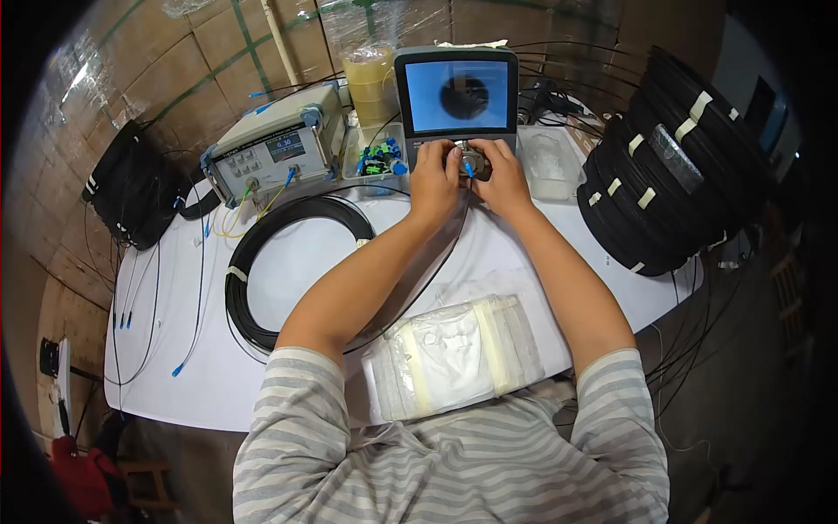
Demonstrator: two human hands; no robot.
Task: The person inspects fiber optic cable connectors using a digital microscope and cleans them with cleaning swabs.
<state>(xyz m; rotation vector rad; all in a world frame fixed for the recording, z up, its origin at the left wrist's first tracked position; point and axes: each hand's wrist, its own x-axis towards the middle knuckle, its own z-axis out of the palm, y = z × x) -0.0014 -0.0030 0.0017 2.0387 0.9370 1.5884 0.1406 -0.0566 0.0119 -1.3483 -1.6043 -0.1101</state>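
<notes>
My left hand (435, 182) and my right hand (506, 181) are closed around the metal fitting (471, 164) at the front of a fiber inspection microscope (456, 134). Between my fingers a blue fiber connector (469, 168) sits at the fitting, and its black cable (451, 249) trails down toward the table. A dark round spot on a blue ground fills part of the microscope's screen (458, 96). My fingers hide most of the fitting. Left of my forearm lies a coil of black cable (237, 288), bound with pale tape.
An optical test meter (271, 148) reading 0.30 stands at left. Beside it, a plastic box holds green and blue connectors (380, 160). Behind is yellowish tape (371, 83). A clear tub (552, 162) and stacked cable coils (642, 192) stand right. A taped white bundle (458, 354) lies in front.
</notes>
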